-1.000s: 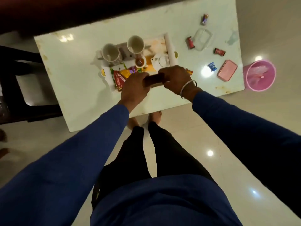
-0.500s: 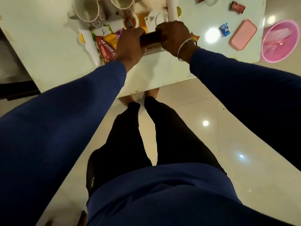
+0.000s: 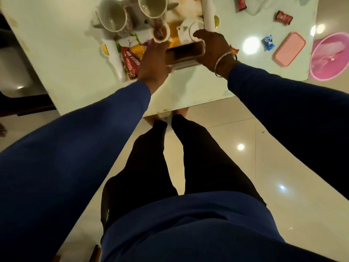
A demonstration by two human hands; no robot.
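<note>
1. Both hands clasp the brown box (image 3: 186, 52) (its top open), left hand (image 3: 154, 59) at one end, right hand (image 3: 213, 47) at the other.
2. It is over the white table (image 3: 66, 53), toward the front edge.
3. Glossy tiled floor (image 3: 226, 167) lies below.

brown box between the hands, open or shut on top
Open. The brown box shows a hollow dark inside with no lid over it, while the left hand and right hand hold its two ends. Contents: cannot tell.

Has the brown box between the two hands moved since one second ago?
Yes. The brown box moved slightly farther away, toward the white teapot: earlier a gap showed between them, now their edges meet in the picture.
</note>
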